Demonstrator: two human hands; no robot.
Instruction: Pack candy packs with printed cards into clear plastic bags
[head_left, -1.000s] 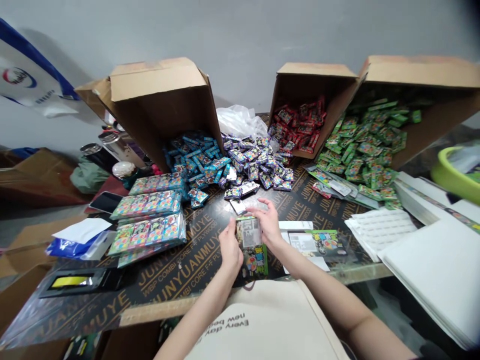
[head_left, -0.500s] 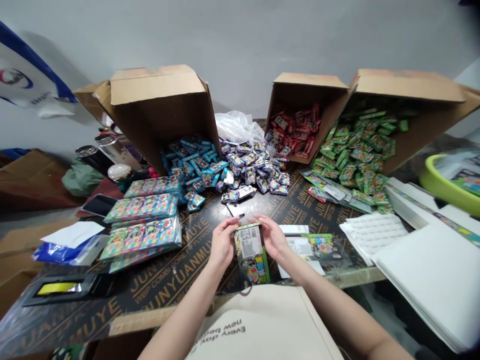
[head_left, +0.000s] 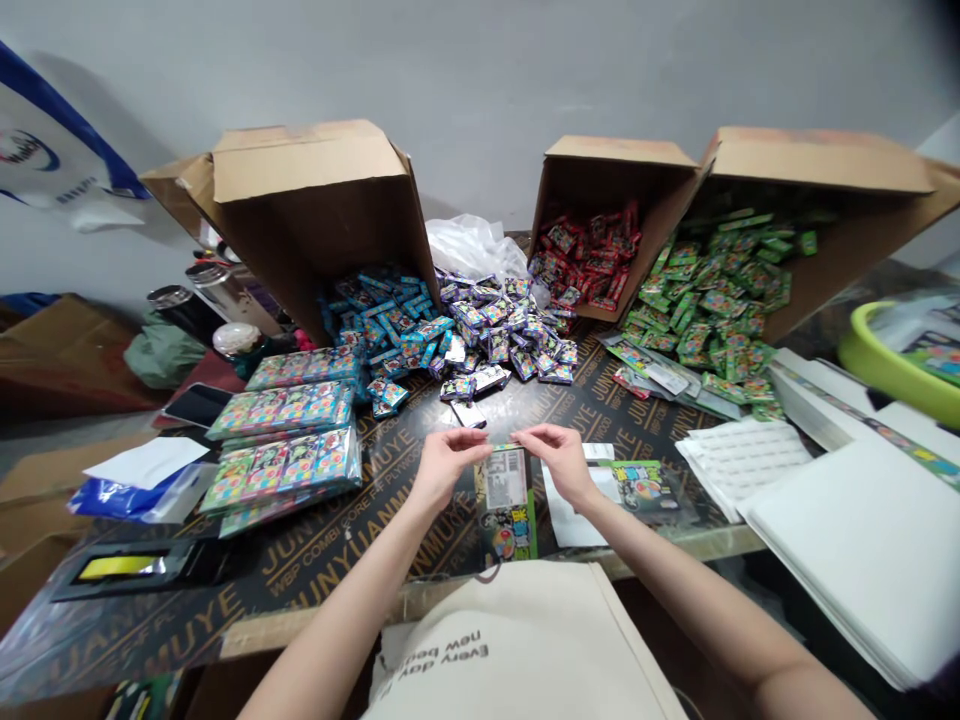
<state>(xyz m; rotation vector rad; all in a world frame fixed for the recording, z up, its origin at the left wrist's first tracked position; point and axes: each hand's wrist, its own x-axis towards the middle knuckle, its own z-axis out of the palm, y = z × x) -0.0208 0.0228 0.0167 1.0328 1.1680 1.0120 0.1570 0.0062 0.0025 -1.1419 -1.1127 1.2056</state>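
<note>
A flat printed packet [head_left: 506, 515], black and green with a pale label panel, lies upright in front of me at the table's near edge. My left hand [head_left: 450, 465] pinches its upper left corner. At the upper right corner, the fingers of my right hand [head_left: 559, 460] are closed on the same top edge. Beside my right hand lie a white sheet [head_left: 574, 515] and a second printed packet [head_left: 637, 485]. Just beyond my fingers is a small silvery-white wrapped piece [head_left: 468, 414], in front of a pile of purple wrapped pieces [head_left: 499, 325].
Cardboard boxes on their sides hold blue [head_left: 397, 320], red [head_left: 589, 255] and green [head_left: 705, 300] wrapped pieces. Filled packs [head_left: 285, 465] are stacked at left, near a black tape dispenser [head_left: 135, 570]. White boards [head_left: 862, 540] and a lime-green basket [head_left: 862, 350] stand at right.
Both hands have shifted from the packet's sides to its top edge, fingers now pointing inward. The camera view has moved slightly.
</note>
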